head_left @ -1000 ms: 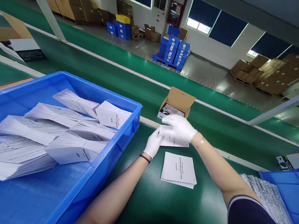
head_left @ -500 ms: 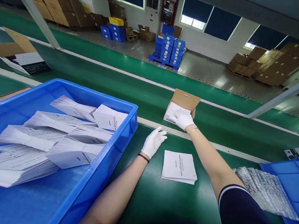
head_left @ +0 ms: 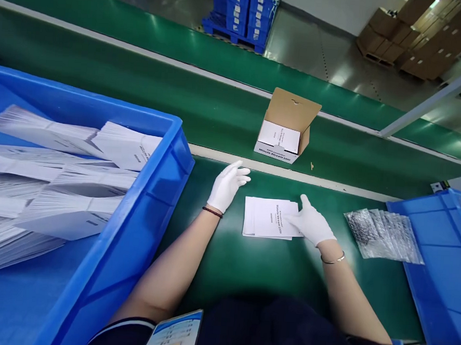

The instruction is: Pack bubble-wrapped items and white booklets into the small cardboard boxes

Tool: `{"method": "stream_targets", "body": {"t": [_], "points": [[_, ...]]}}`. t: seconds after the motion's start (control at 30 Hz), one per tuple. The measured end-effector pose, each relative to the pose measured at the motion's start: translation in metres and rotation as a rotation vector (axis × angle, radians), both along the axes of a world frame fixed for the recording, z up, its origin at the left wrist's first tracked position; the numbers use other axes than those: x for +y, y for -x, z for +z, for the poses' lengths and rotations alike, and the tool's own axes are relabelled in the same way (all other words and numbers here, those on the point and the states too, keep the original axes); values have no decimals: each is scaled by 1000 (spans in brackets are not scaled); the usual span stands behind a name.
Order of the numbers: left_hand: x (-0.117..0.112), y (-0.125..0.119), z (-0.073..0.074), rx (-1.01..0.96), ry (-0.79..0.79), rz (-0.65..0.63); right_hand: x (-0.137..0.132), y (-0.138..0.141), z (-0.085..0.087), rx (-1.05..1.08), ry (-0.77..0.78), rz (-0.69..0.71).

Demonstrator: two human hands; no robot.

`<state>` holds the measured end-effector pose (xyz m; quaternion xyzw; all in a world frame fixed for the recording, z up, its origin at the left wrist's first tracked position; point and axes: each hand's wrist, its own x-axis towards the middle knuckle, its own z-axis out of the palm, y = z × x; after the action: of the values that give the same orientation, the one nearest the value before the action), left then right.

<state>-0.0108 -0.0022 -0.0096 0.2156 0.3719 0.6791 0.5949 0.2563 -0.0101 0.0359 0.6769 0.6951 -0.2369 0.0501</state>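
My right hand point(head_left: 310, 223), in a white glove, lies on the right edge of a small stack of white booklets point(head_left: 264, 218) on the green table, fingers flat on the top sheet. My left hand point(head_left: 226, 185), also gloved, rests open on the table just left of the stack, holding nothing. Beyond the hands an open cardboard box point(head_left: 285, 129) stands on the conveyor belt with a white booklet lying inside it.
A large blue crate point(head_left: 158, 173) full of white booklets fills the left. Silver foil bags point(head_left: 383, 235) lie at the right beside another blue crate point(head_left: 439, 268). Blue bins on a pallet point(head_left: 240, 9) and cardboard boxes stand on the floor behind.
My right hand has drawn back from the box, leaving a booklet inside, and come down onto the stack. The view has tilted downward. The left hand has stayed in place.
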Motion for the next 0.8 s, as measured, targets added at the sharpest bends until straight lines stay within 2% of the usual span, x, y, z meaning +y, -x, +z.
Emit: {"method": "stream_targets", "body": {"t": [0.07, 0.17, 0.27, 0.33, 0.4, 0.5, 0.6, 0.7, 0.8], "points": [[-1, 0, 0, 41, -26, -13, 2, -25, -11, 245, 5, -126], [-3, 0, -1, 130, -76, -42, 5, -49, -14, 518, -40, -230], [-6, -1, -1, 274, -108, -85, 2, -53, -7, 719, -160, -280], [-8, -3, 1, 373, -132, -122, -1, -48, -2, 772, -253, -319], [-12, -6, 3, 425, -167, -184, -5, -38, 4, 755, -293, -325], [-18, -6, 8, 442, -207, -290, -11, -19, 11, 651, -279, -198], [-19, -3, 12, 532, -128, -315, -17, -5, 17, 479, -287, -80], [-18, -4, 17, 606, -113, -307, -24, 3, 20, 322, -310, -23], [-19, -10, 18, 679, -111, -418, -30, 1, 23, 229, -355, 49]]}}
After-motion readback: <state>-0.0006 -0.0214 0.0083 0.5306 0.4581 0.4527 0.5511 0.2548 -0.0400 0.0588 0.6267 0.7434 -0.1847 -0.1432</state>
